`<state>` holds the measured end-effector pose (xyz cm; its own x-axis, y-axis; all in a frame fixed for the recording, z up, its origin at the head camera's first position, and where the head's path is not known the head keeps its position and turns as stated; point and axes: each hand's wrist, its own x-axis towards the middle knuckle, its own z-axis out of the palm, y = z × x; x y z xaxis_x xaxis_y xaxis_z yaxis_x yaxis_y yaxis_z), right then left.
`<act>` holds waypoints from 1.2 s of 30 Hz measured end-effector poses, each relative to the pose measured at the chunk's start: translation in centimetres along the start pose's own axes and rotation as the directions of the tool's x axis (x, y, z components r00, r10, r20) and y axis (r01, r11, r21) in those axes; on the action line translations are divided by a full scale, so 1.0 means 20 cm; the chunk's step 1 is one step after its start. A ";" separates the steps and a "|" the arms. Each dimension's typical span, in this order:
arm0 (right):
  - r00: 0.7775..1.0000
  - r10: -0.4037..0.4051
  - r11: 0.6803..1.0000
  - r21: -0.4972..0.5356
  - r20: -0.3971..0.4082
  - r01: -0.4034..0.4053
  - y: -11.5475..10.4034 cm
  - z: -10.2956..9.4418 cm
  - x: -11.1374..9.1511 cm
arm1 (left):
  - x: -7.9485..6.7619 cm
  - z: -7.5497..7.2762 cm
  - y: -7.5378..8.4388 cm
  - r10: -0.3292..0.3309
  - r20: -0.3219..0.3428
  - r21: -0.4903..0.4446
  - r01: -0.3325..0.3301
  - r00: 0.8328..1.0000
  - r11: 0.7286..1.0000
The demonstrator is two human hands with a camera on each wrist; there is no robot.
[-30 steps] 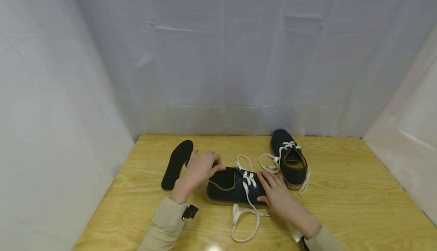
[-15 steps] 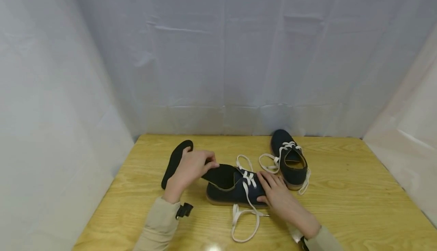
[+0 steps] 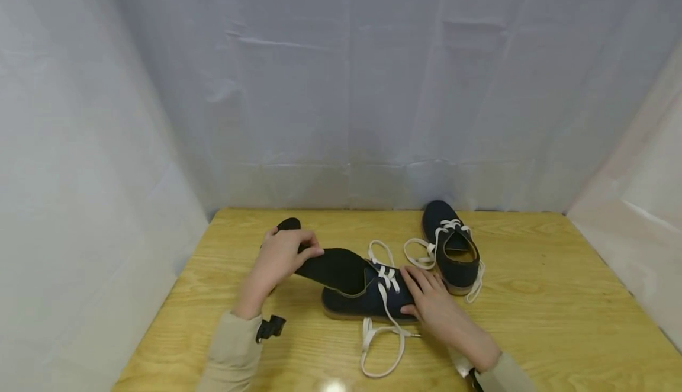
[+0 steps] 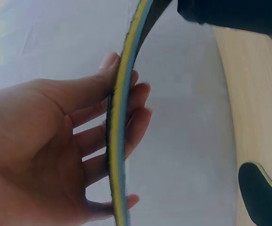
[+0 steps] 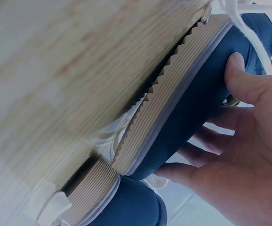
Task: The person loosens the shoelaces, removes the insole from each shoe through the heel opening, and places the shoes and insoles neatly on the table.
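Observation:
My left hand (image 3: 279,257) pinches one end of a black insole (image 3: 335,269), whose other end is inside the opening of a navy shoe (image 3: 346,304). In the left wrist view the insole (image 4: 119,108) stands edge-on, with yellow and blue layers, between thumb and fingers. My right hand (image 3: 439,312) grips that shoe over its toe. The right wrist view has the thumb on one side of the shoe (image 5: 188,103) and the fingers on the other. White laces (image 3: 389,279) cross the shoe's front. A second black insole (image 3: 289,224) lies behind my left hand, mostly hidden by it.
A matching navy shoe (image 3: 460,270) stands at the back right, its heel toward me, close to the gripped shoe's toe. A loose lace loop (image 3: 364,356) lies on the wooden table (image 3: 554,297) in front. Pale sheeting (image 3: 346,84) hangs behind and at both sides.
My left hand has moved left and slightly up, drawing the insole partway out of the shoe, so that more of it shows. My right hand and the shoe have stayed in place.

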<state>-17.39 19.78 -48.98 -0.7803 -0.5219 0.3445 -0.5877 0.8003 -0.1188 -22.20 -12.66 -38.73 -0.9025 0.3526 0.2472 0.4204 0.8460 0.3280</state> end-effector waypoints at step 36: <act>1.000 -0.009 1.000 -0.009 -0.006 0.009 0.00 -0.01 -0.01 | -0.13 0.05 -0.19 -0.200 -0.040 -0.176 0.190 0.979 0.966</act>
<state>-17.22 19.94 -48.93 -0.7735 -0.5277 0.3511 -0.5930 0.7981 -0.1068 -21.62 -16.36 -41.60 -0.9639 0.1597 0.2129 0.2506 0.8140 0.5241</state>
